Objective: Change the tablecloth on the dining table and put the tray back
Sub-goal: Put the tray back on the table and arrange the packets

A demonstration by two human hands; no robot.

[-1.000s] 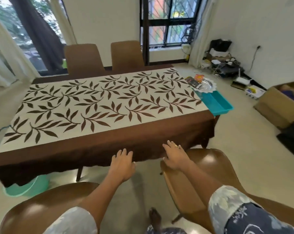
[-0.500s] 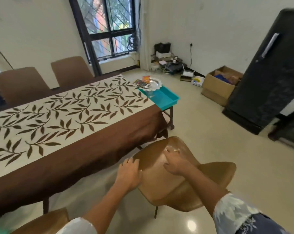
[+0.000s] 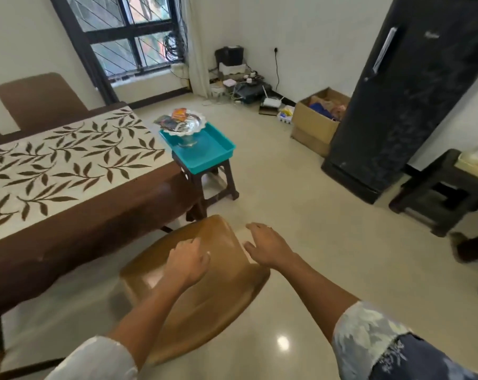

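Head view: brown chair (image 3: pixel 205 292) between hands and teal tray (image 3: pixel 202 152).

Leaf-patterned tablecloth (image 3: pixel 67 160) seen spread over dining table. Teal tray (image 3: pixel 205 149) set on dark stool (image 3: pixel 216 182) just beside table end, silver bowl (image 3: pixel 184 124) in it. Left hand (image 3: pixel 187 263) laid on brown chair (image 3: pixel 194 292) back; right hand (image 3: pixel 268 244) held open, empty, beside chair's edge.
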